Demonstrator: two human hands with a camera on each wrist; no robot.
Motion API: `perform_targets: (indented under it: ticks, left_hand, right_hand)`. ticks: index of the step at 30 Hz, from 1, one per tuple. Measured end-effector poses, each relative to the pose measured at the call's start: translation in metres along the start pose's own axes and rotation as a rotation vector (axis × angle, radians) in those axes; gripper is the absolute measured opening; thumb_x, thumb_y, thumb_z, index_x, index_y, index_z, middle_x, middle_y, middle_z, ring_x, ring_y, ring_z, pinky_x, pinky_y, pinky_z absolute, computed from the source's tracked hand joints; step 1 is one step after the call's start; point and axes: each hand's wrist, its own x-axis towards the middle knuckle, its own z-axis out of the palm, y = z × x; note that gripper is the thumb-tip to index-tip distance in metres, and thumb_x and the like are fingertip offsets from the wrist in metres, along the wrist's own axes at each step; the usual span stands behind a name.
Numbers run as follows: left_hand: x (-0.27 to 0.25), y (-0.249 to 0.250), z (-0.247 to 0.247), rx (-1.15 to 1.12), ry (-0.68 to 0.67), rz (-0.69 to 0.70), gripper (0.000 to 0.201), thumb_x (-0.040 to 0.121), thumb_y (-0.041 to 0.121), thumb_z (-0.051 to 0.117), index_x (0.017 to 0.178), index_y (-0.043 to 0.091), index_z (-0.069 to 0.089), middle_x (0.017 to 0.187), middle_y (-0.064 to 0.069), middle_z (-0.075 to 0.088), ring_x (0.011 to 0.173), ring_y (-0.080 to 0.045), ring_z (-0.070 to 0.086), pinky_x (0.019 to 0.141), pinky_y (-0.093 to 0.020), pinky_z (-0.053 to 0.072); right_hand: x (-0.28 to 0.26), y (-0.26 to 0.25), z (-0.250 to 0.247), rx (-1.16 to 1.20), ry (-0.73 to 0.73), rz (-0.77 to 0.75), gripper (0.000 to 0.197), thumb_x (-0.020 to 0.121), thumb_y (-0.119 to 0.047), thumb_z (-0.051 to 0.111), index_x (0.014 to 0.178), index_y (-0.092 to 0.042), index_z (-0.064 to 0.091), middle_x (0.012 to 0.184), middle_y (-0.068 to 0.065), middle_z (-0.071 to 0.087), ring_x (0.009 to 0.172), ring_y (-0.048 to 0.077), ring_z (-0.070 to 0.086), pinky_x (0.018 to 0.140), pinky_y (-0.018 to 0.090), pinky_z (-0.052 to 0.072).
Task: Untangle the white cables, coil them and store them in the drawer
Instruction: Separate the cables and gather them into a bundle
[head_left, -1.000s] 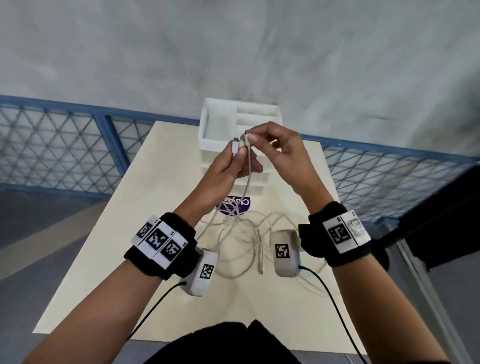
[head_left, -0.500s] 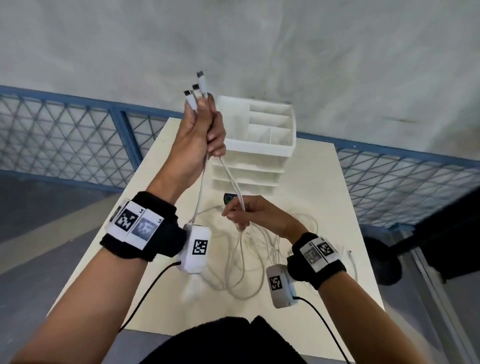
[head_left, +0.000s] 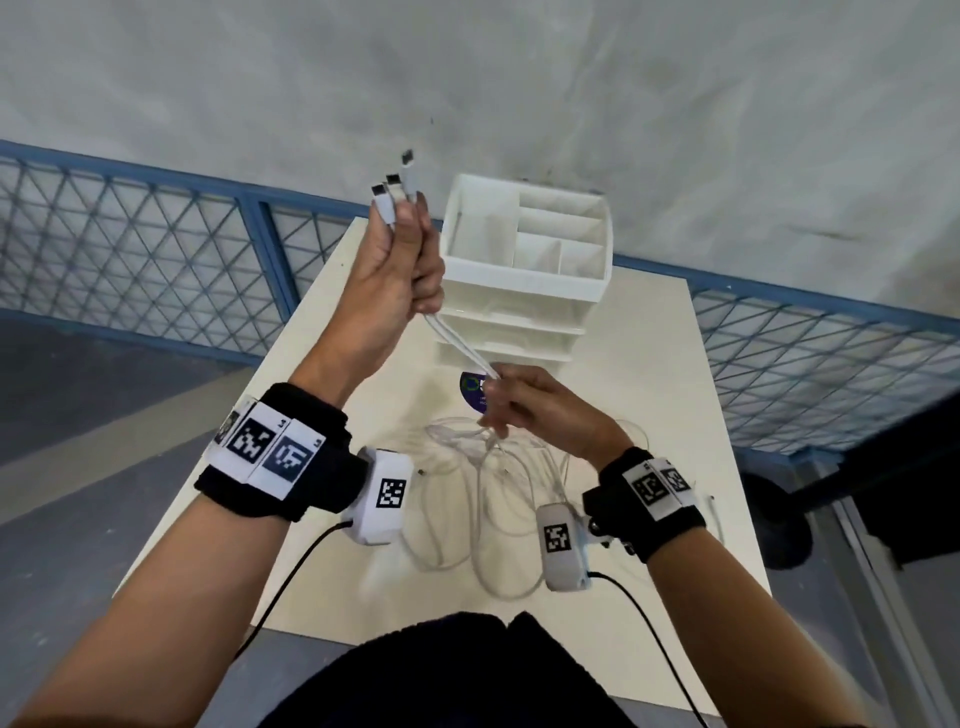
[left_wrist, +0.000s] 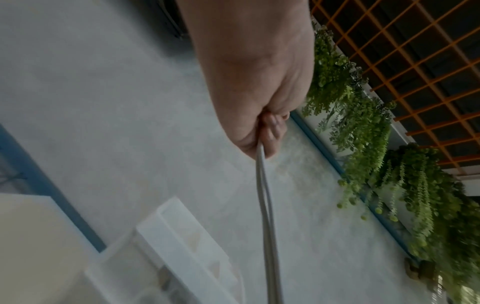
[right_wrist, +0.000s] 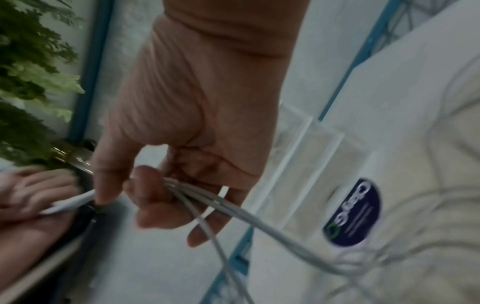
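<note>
Head: left hand (head_left: 397, 270) raised since a second ago, fist closed round cables (head_left: 460, 343), three plugs (head_left: 393, 188) poking above fingertips. Right hand (head_left: 530, 402) now dropped below, fingers curled round same strands; tangle (head_left: 483, 499) loose beneath on table (head_left: 649, 364), organizer (head_left: 524, 260) just beyond.

Left wrist: strands exiting under curled fingers (left_wrist: 272, 127).

Right wrist: strands sliding past fingertips (right_wrist: 145, 185).

Ends gathered; combing out likely begun.
</note>
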Motion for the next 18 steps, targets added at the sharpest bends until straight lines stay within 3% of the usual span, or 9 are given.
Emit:
perform_targets:
  ticks: [3,6,8,10,13,14,15,16,18]
  left_hand:
    - [-0.005,0.008,-0.020,0.078,0.081,0.050,0.026,0.102,0.032,0.021,0.084,0.023,0.038,0.058,0.011,0.026,0.047,-0.004,0.020,0.042,-0.017,0.023]
    - [-0.009,0.007,-0.039,0.209,0.147,0.064,0.025,0.102,0.032,0.024,0.083,0.026,0.038,0.055,0.012,0.030,0.045,-0.004,0.023,0.041,-0.019,0.022]
    - [-0.016,-0.001,-0.038,0.378,0.105,0.045,0.022,0.100,0.037,0.032,0.081,0.031,0.041,0.054,0.012,0.033,0.045,-0.003,0.025,0.041,-0.018,0.023]
    - [-0.024,-0.010,-0.025,0.534,0.002,-0.024,0.013,0.089,0.041,0.050,0.084,0.029,0.048,0.051,0.013,0.043,0.045,0.000,0.032,0.044,-0.015,0.029]
    - [-0.030,-0.026,-0.005,0.655,-0.153,-0.170,0.034,0.072,0.032,0.076,0.099,0.020,0.059,0.044,0.019,0.048,0.044,0.003,0.042,0.046,-0.007,0.032]
    - [-0.030,-0.032,0.000,0.708,-0.193,-0.189,0.032,0.068,0.035,0.079,0.093,0.025,0.063,0.042,0.017,0.046,0.044,0.001,0.041,0.046,-0.009,0.030]
    - [-0.028,-0.034,0.005,0.742,-0.229,-0.206,0.019,0.067,0.035,0.080,0.078,0.029,0.065,0.039,0.015,0.042,0.042,-0.002,0.039,0.045,-0.011,0.028]
    - [-0.026,-0.036,0.008,0.757,-0.252,-0.226,0.019,0.071,0.031,0.079,0.061,0.032,0.063,0.036,0.014,0.041,0.039,-0.002,0.038,0.044,-0.012,0.026]
    - [-0.019,-0.038,0.009,0.766,-0.252,-0.240,0.037,0.079,0.017,0.073,0.047,0.029,0.060,0.035,0.015,0.044,0.037,0.000,0.039,0.045,-0.014,0.029]
  right_hand:
    - [-0.019,0.020,-0.027,-0.173,0.085,0.051,0.036,0.094,-0.026,0.051,0.059,-0.022,0.054,0.051,-0.011,0.031,0.054,0.016,0.030,0.068,0.032,0.037]
    - [-0.033,0.028,-0.043,-0.251,0.212,0.116,0.048,0.097,-0.037,0.039,0.054,-0.024,0.053,0.054,-0.007,0.032,0.055,0.014,0.033,0.062,0.025,0.036]
    - [-0.031,0.025,-0.048,-0.390,0.285,0.128,0.049,0.098,-0.043,0.035,0.057,-0.017,0.043,0.056,-0.002,0.033,0.053,0.011,0.034,0.059,0.021,0.034]
    - [-0.022,0.017,-0.046,-0.494,0.298,0.092,0.045,0.099,-0.041,0.036,0.061,-0.015,0.039,0.056,-0.007,0.032,0.052,0.008,0.030,0.056,0.022,0.028]
    - [-0.002,-0.002,-0.036,-0.592,0.277,-0.003,0.042,0.099,-0.039,0.038,0.067,-0.012,0.043,0.052,-0.015,0.033,0.051,0.004,0.030,0.057,0.024,0.025]
    - [0.005,-0.011,-0.032,-0.616,0.282,-0.035,0.042,0.099,-0.037,0.038,0.069,-0.008,0.046,0.054,-0.014,0.035,0.051,0.004,0.032,0.057,0.023,0.027]
    - [0.011,-0.021,-0.027,-0.634,0.293,-0.065,0.043,0.099,-0.035,0.037,0.072,-0.005,0.049,0.057,-0.013,0.039,0.052,0.003,0.034,0.057,0.023,0.029]
    - [0.016,-0.032,-0.023,-0.650,0.298,-0.095,0.042,0.100,-0.035,0.037,0.075,-0.004,0.051,0.059,-0.010,0.042,0.053,0.003,0.037,0.059,0.023,0.031]
    - [0.022,-0.050,-0.019,-0.670,0.301,-0.154,0.038,0.100,-0.034,0.037,0.071,-0.014,0.050,0.061,-0.009,0.045,0.053,0.000,0.041,0.060,0.020,0.034]
